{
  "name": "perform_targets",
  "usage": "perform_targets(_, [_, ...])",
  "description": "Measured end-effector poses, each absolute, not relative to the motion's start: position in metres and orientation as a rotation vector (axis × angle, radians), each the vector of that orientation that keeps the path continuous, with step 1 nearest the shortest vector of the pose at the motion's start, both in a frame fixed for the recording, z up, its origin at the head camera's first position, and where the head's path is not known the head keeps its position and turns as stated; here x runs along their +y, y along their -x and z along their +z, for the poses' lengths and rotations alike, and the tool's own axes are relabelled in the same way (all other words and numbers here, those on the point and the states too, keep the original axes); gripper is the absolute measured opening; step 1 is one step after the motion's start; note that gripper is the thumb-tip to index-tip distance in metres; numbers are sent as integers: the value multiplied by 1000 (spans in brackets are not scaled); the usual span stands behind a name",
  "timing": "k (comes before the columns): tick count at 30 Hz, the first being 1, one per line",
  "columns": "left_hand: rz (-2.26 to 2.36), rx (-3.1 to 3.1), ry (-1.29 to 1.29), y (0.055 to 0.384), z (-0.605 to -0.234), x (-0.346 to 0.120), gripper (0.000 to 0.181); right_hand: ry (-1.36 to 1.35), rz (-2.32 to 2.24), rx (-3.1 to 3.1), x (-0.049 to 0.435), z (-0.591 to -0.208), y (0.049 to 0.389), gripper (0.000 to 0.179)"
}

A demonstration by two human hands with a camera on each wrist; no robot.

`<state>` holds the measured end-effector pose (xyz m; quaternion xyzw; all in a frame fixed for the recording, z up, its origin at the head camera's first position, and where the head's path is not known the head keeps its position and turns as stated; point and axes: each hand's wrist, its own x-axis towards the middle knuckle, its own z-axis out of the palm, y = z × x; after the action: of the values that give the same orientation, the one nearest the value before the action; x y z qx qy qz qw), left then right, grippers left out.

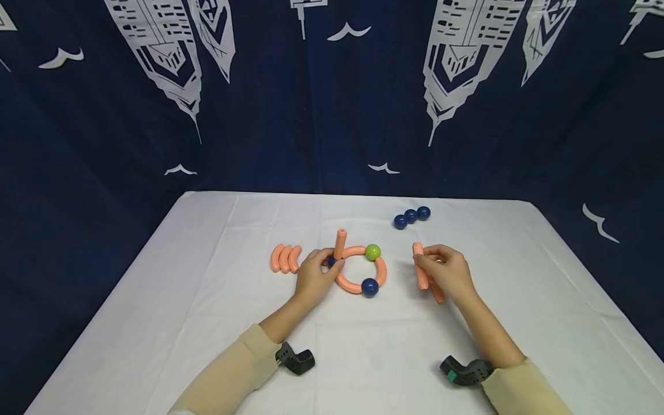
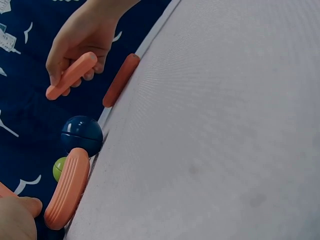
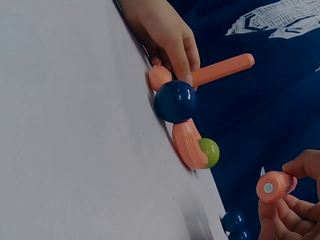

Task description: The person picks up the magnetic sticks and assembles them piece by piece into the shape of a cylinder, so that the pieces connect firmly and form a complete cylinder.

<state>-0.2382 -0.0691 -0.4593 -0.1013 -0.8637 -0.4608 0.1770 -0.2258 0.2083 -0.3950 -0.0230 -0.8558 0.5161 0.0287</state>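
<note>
A ring of curved orange sticks (image 1: 382, 271) lies on the table, joined by a green ball (image 1: 373, 252) and a blue ball (image 1: 370, 287). My left hand (image 1: 313, 278) is at the ring's left side, fingers and thumb pinching another blue ball (image 1: 331, 261), mostly covered by the fingers. From that ball a straight orange stick (image 1: 340, 243) stands up. To the right of the ring, my right hand (image 1: 451, 274) holds a second straight stick (image 1: 421, 271) between thumb and fingers, above the table. Its end shows a silver disc (image 3: 268, 188).
One more straight orange stick (image 1: 438, 293) lies beneath the right hand. Several curved orange sticks (image 1: 285, 258) sit side by side left of the ring. Three blue balls (image 1: 411, 216) form a row toward the far edge of the white-covered table (image 1: 249, 225). A dark blue curtain (image 1: 311, 115) hangs behind.
</note>
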Motion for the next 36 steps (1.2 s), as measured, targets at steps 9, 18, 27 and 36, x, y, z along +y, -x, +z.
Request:
perform_targets(9, [-1297,-2448,283,238,-461,-70,28,2,1702,-2619,183,-394,226,31])
perform_targets(18, [-1311,-2473,269,238,-459,-70,29,-134,1775,-2535,161,-388,222,29])
perform_targets(27, [-1304,-2486,274,238,-457,-69,29,-385,1900,-2247,148,-398,218,22])
perform_targets(36, [-1279,-2474,287,238,-457,-71,29,-538,1834,-2135,138,-405,215,24])
